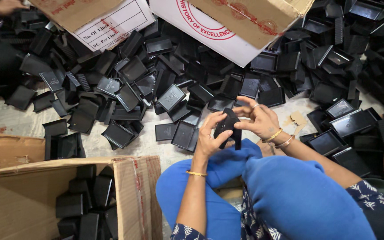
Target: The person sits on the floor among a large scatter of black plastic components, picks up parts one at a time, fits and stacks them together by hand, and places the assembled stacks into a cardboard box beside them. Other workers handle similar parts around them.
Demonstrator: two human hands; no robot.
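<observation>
Knees point(263, 191) in blue fill the near edge of the floor, and just above them both hands are clamped on one black box point(228, 128): left hand point(209, 140) underneath with the thumb on its face, right hand point(259, 120) pinching the top with fingertips only. That light pinch is the weak point; I judge a twist could pop the box out onto my lap. Beyond lies the pile point(192, 84) of loose trays, easy to nudge apart. Toward the near left corner, the carton point(67, 200) holds stacked boxes, well apart from my hands.
</observation>
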